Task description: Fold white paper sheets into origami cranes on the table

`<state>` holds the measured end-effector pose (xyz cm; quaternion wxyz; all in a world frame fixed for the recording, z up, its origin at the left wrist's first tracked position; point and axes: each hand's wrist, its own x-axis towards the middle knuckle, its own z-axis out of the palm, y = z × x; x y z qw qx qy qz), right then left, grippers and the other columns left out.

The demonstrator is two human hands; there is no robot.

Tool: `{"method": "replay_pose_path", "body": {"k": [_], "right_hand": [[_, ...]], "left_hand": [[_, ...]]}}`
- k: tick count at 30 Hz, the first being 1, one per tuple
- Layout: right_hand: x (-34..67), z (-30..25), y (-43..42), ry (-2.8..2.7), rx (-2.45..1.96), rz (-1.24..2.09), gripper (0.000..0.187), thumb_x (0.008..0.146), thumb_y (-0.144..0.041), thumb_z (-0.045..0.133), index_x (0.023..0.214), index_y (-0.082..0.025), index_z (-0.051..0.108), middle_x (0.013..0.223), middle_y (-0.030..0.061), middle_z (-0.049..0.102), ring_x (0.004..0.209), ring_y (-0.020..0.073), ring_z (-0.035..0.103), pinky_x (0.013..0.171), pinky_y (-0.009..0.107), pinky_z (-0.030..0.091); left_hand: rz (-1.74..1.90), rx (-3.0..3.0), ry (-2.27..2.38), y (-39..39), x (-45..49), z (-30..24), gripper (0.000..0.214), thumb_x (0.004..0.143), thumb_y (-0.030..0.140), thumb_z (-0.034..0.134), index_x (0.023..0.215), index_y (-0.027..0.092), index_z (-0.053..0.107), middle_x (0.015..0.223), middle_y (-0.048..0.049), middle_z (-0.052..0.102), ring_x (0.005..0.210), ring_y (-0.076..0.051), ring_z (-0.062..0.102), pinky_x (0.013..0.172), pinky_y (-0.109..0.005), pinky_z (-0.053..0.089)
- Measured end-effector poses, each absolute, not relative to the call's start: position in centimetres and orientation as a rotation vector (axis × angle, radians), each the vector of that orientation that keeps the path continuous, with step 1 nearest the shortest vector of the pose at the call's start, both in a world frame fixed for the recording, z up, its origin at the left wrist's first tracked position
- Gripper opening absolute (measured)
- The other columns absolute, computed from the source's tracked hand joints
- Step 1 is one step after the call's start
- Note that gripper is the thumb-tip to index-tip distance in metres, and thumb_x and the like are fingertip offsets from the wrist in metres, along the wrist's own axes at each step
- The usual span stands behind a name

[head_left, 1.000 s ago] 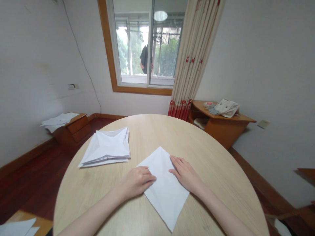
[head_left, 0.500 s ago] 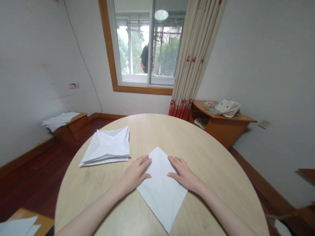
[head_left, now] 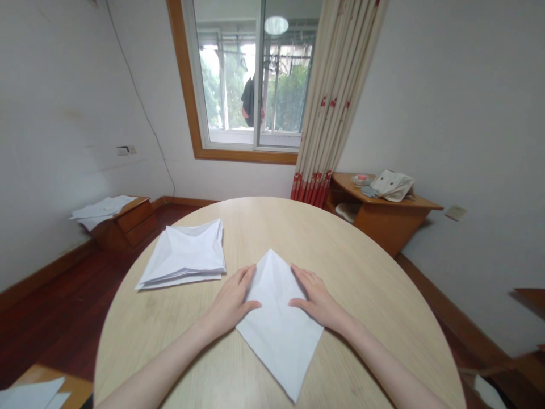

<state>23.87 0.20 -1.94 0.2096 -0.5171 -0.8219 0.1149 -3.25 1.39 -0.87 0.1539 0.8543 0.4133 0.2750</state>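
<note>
A folded sheet of white paper (head_left: pixel 279 335), shaped like a kite, lies on the round wooden table (head_left: pixel 340 255) with one point facing away from me and another toward me. My left hand (head_left: pixel 236 298) holds its left edge, thumb on top and the other fingers along the rim. On the opposite edge my right hand (head_left: pixel 314 295) has the same hold, its thumb over the paper. Faint creases run down the paper's upper half. Whether any fingertips reach underneath is hard to see. Left of my hands rests a stack of folded white papers (head_left: pixel 191 253).
Beyond the table stand a small cabinet with papers (head_left: pixel 138 218) at left and a corner desk (head_left: pixel 383 221) holding a cloth bag (head_left: pixel 394 186) at right. More white sheets (head_left: pixel 32 395) lie at lower left. A curtain (head_left: pixel 332 102) hangs beside the window.
The paper's far point has shifted slightly away from me, and the fingers of both hands have slid a little up along its edges. The stack has stayed in place.
</note>
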Motion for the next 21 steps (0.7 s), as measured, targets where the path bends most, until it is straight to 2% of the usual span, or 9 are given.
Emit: {"method": "replay_pose_path", "body": {"k": [5,10,13,17,21], "right_hand": [[24.1,-2.2,0.2,-2.239,-1.353,0.310,0.085,0.085,-0.048,0.061,0.151,-0.019,0.016,0.149,0.0200,0.036,0.136,0.0325,0.034,0.109,0.052,0.030],[23.9,-2.1,0.2,-2.160,-1.317,0.306,0.094,0.081,-0.036,0.068,0.152,-0.026,0.008,0.149,0.0174,0.030,0.137,0.0336,0.028,0.110,0.054,0.027],[23.7,-1.9,0.1,-2.124,-1.300,0.317,0.100,0.080,-0.030,0.067,0.152,-0.029,-0.002,0.146,0.0150,0.033,0.134,0.0337,0.031,0.109,0.056,0.027],[23.5,-1.4,-0.1,-2.088,-1.272,0.323,0.100,0.081,-0.019,0.062,0.151,-0.031,-0.009,0.139,0.0124,0.039,0.129,0.0314,0.036,0.109,0.056,0.028],[23.4,-1.0,-0.3,-2.072,-1.238,0.300,0.101,0.079,-0.012,0.058,0.150,-0.033,-0.011,0.135,0.0115,0.036,0.129,0.0302,0.036,0.110,0.056,0.027]], "left_hand": [[0.890,2.390,1.111,1.3,-3.1,-1.1,0.084,0.077,0.013,0.069,0.147,0.029,0.026,0.138,-0.0112,0.041,0.127,-0.029,0.045,0.105,-0.047,0.041],[0.939,2.292,1.119,1.4,-2.9,-1.2,0.097,0.072,0.010,0.073,0.149,0.031,0.017,0.142,-0.0123,0.034,0.131,-0.031,0.040,0.109,-0.050,0.033],[0.958,2.252,1.133,1.4,-2.8,-1.1,0.107,0.070,0.010,0.073,0.150,0.030,0.006,0.138,-0.0126,0.039,0.130,-0.031,0.039,0.109,-0.051,0.031],[0.999,2.210,1.130,1.5,-2.9,-1.1,0.111,0.071,0.008,0.069,0.151,0.026,-0.007,0.123,-0.0102,0.049,0.116,-0.028,0.048,0.105,-0.048,0.035],[1.025,2.211,1.157,1.5,-3.1,-1.3,0.105,0.074,0.008,0.061,0.151,0.024,-0.008,0.110,-0.0069,0.053,0.104,-0.025,0.053,0.098,-0.045,0.040]]}}
